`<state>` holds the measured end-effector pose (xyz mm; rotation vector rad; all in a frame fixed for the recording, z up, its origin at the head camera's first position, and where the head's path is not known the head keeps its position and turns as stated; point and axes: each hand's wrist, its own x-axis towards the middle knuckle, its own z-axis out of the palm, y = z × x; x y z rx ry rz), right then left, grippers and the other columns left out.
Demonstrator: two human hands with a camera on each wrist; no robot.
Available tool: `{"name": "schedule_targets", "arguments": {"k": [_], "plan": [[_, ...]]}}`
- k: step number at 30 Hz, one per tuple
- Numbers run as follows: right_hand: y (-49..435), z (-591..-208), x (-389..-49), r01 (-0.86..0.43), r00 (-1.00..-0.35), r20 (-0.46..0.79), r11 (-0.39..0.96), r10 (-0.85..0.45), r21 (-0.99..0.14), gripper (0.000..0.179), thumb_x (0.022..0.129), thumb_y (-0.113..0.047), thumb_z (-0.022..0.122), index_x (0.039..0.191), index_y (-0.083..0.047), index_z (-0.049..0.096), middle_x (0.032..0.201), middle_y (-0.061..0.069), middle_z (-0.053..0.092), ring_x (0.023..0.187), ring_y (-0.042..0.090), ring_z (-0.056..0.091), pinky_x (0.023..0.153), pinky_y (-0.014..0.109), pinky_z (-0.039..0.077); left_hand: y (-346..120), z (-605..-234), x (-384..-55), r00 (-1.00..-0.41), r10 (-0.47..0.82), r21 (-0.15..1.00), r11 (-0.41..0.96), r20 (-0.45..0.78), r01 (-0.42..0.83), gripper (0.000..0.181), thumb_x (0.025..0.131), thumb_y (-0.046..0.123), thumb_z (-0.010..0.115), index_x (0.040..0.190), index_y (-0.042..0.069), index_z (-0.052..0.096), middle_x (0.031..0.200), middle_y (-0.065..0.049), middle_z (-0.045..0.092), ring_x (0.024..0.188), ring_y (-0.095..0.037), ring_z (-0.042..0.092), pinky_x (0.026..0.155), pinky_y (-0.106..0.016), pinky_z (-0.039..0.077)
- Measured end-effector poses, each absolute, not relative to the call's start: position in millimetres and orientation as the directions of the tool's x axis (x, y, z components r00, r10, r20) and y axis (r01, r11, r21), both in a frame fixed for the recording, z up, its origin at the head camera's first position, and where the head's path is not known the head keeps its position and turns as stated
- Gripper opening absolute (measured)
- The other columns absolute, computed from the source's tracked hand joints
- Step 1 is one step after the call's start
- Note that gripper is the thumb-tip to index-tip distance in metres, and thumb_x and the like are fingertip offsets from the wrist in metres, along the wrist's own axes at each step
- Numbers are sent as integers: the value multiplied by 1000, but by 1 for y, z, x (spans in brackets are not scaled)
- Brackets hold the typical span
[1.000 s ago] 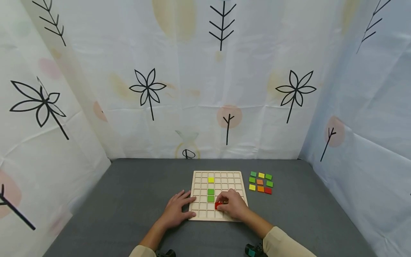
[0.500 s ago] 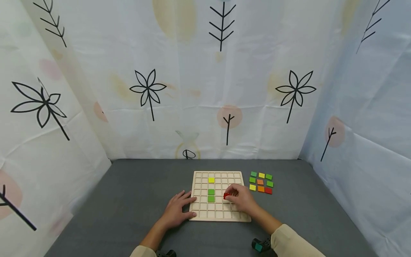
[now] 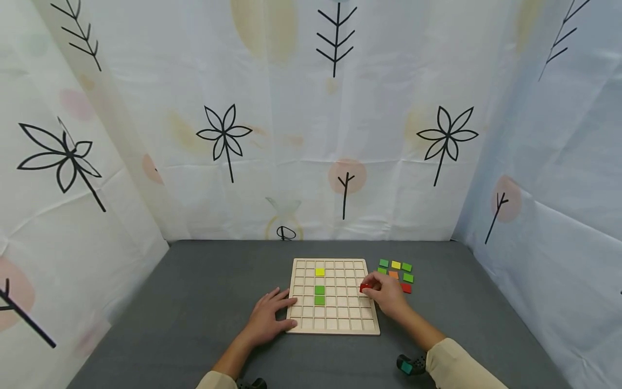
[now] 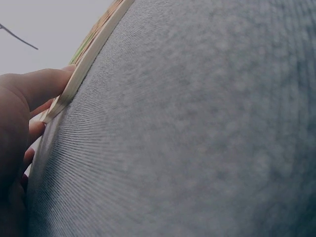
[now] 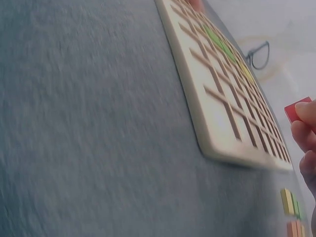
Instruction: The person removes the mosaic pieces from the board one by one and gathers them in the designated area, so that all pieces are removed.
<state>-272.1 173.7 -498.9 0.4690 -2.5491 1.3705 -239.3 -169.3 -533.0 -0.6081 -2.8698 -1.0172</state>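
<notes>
A wooden grid board lies on the dark grey table. In its cells sit a yellow tile and two green tiles, the upper green tile right above the other. My left hand rests at the board's left edge with fingers spread; in the left wrist view the thumb lies on the rim. Over the board's right edge, my right hand pinches a red tile between thumb and fingers, raised above the board in the right wrist view.
Loose tiles lie right of the board, among them an orange tile, a second red tile and a green tile; my right hand covers some. White printed cloth walls the table at the back and sides.
My right hand has carried the red tile up and rightward, from a lower middle cell to the board's right edge. My left hand has stayed in place.
</notes>
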Motion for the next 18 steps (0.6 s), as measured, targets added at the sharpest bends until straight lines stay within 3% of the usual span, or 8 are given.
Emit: {"name": "schedule_targets", "arguments": {"k": [8,18], "plan": [[194,-505,-273,-351,-929,352,562,-111,-749,16,78,3,77,87,-7,69,76,-4,64,64,10,56,56,25,48,-169,-533,-239,-925,339,601,707,175,373,54,83,44,74,128,16,66,145,-10,48,139,-38,31,107,-64,20],[211,-516,-277,-272,-954,289,637,-81,-721,16,78,2,78,86,-6,68,79,0,64,67,14,56,62,28,48,-168,-534,-239,-929,324,610,704,179,363,47,82,43,75,122,19,70,144,-9,49,139,-39,32,106,-66,21]]}}
